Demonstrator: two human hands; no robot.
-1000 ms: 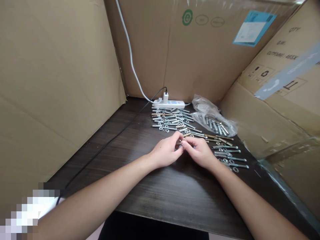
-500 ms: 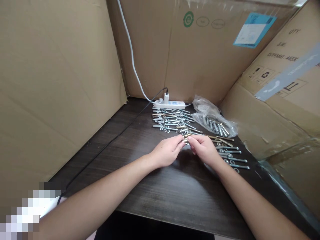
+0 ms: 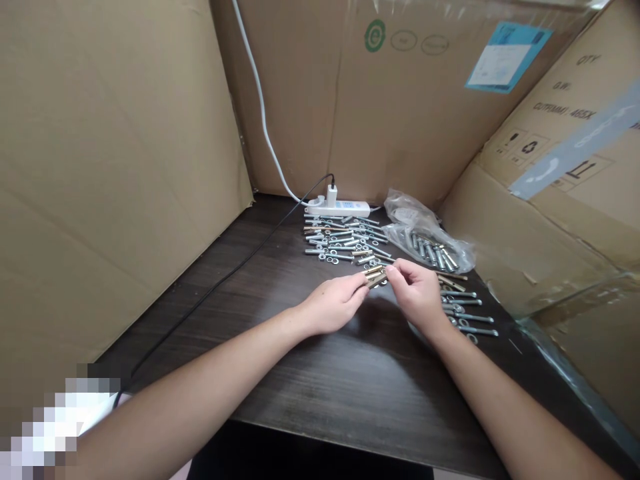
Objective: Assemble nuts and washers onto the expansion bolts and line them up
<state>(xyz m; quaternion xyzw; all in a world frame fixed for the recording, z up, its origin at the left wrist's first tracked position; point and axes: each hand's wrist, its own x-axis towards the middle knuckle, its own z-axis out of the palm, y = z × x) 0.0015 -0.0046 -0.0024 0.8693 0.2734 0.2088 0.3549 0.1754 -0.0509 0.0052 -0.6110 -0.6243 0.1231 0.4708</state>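
My left hand [image 3: 336, 304] is closed, its thumb and fingers gripping a brass-coloured metal sleeve [image 3: 375, 278]. At the right end of that sleeve, my right hand [image 3: 416, 293] pinches with thumb and curled forefinger. What sits between the right fingertips is mostly hidden. Just beyond my hands lie several bolts, sleeves, nuts and washers [image 3: 333, 257], mostly silver with some brass-coloured. More long bolts [image 3: 477, 331] and washers are laid out beside my right hand, which partly covers them.
A white power strip [image 3: 353, 208] with a plugged-in charger [image 3: 331, 195] stands behind the hardware. A clear plastic bag [image 3: 400, 203] holds several metal sleeves at the back right. A black cable [image 3: 225, 280] crosses the dark table [image 3: 320, 387]. Cardboard boxes [image 3: 290, 100] wall the table in.
My right hand has shifted slightly right and its fingers are more curled. More of the brass-coloured sleeve shows between my hands. My left hand has barely moved.
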